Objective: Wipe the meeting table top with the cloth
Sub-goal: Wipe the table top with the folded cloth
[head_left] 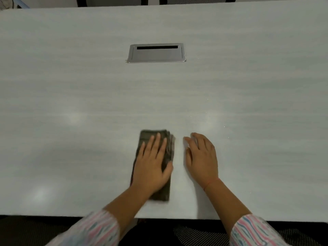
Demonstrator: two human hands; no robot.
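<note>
Two striped sleeves, the left sleeve [95,229] and the right sleeve [253,231], fill the bottom corners at 7 and 5 o'clock, with bare forearms reaching from them onto the table [248,86].

The cloth [147,135], dark olive and folded into a long narrow pad, lies flat on the table top towards 6 o'clock, close to the near edge, its long side running away from the person. The left hand [152,166] lies palm down on its middle, fingers straight and slightly spread, pressing it to the surface; the thumb sits at the cloth's right edge. The picture is slightly blurred around this hand.

At 3 o'clock of the cloth, just beside it but apart, the right hand [202,158] is on the bare table, fingers relaxed and holding nothing. A red thread [211,182] circles its wrist.

At 12 o'clock from the cloth, well apart, a metal cable hatch [157,53] is set flush in the pale grey top. Beyond the far edge, a dark chair back [195,0] shows.
</note>
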